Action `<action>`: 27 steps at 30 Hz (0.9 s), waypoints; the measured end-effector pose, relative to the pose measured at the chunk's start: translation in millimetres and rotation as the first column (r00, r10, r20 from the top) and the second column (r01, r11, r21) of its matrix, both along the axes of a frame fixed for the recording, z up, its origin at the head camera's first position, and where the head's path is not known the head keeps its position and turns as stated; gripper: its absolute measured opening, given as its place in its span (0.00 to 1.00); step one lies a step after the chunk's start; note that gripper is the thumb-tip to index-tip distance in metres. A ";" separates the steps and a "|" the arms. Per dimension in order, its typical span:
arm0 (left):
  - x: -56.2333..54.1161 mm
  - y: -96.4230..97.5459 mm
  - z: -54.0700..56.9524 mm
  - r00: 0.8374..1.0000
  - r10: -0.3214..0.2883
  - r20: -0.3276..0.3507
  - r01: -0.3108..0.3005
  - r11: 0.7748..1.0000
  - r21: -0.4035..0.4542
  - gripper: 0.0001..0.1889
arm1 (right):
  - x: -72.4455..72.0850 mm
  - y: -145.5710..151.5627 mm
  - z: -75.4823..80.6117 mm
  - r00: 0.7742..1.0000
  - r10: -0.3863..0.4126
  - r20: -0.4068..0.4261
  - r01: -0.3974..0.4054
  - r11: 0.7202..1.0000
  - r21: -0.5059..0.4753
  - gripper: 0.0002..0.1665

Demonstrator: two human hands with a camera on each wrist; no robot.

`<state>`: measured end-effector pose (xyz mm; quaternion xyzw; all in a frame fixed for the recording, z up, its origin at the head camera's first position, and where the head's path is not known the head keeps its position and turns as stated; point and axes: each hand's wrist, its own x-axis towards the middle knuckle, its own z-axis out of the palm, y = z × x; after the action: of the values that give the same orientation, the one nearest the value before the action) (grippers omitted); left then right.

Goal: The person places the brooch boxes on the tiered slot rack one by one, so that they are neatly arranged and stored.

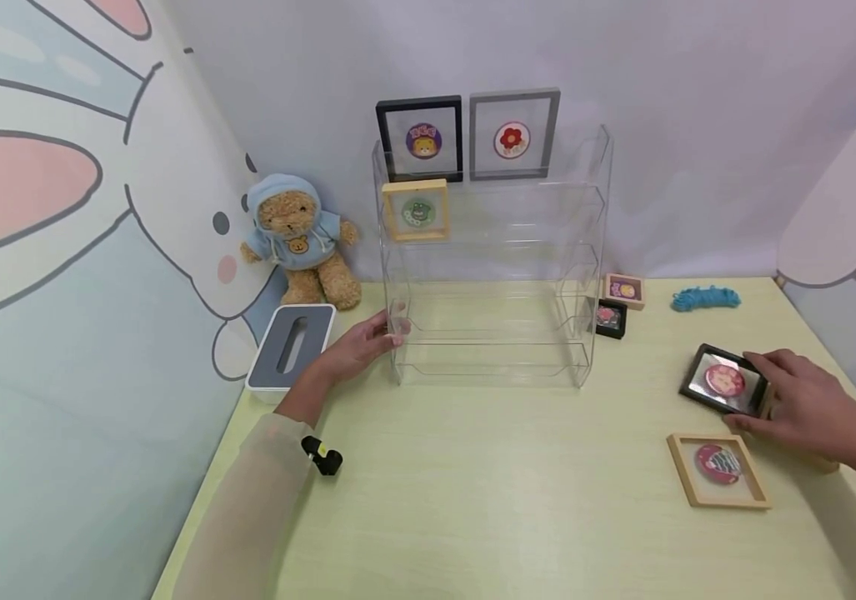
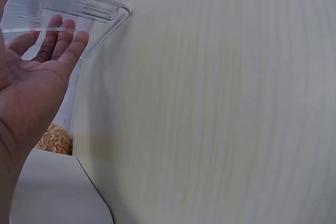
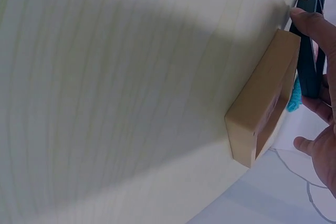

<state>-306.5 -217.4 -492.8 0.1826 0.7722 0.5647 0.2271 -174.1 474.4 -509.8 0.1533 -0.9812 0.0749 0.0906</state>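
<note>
A clear acrylic tiered rack stands mid-table. My left hand is at its left side, fingers against the clear panel; in the left wrist view that hand has loosely bent fingers. At the right, my right hand grips a black picture frame with a round red badge by its edges. The right wrist view shows this black frame beside a wooden frame. Another wooden frame with a red and green badge lies nearer the front.
The rack's upper tiers hold a black frame, a grey frame and a small wooden frame. Two small frames and a blue cord bundle lie behind right. A teddy bear and tissue box are left.
</note>
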 end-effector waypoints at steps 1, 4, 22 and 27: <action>0.2 0.2 0.2 1.000 -0.001 0.004 0.001 1.000 0.002 0.40 | 0.0 0.2 0.4 1.000 0.005 -0.004 -0.005 1.000 -0.006 0.71; 0.2 0.5 0.3 1.000 0.001 0.010 -0.001 1.000 0.005 0.40 | -1.4 0.9 1.9 0.999 0.030 -0.037 -0.031 0.999 -0.020 0.71; -0.2 -0.2 -2.0 1.000 0.001 0.006 -0.001 1.000 0.012 0.40 | -11.0 -4.9 24.1 0.983 0.045 -0.176 -0.056 0.997 -0.054 0.68; -0.5 0.4 -1.0 1.000 0.001 0.020 -0.001 1.000 0.026 0.39 | -15.6 -12.3 38.6 0.978 0.042 -0.205 -0.059 0.995 -0.077 0.74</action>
<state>-307.0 -217.1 -493.7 0.1794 0.7625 0.5765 0.2323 -189.7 462.1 -471.2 0.1811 -0.9587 0.1014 0.1947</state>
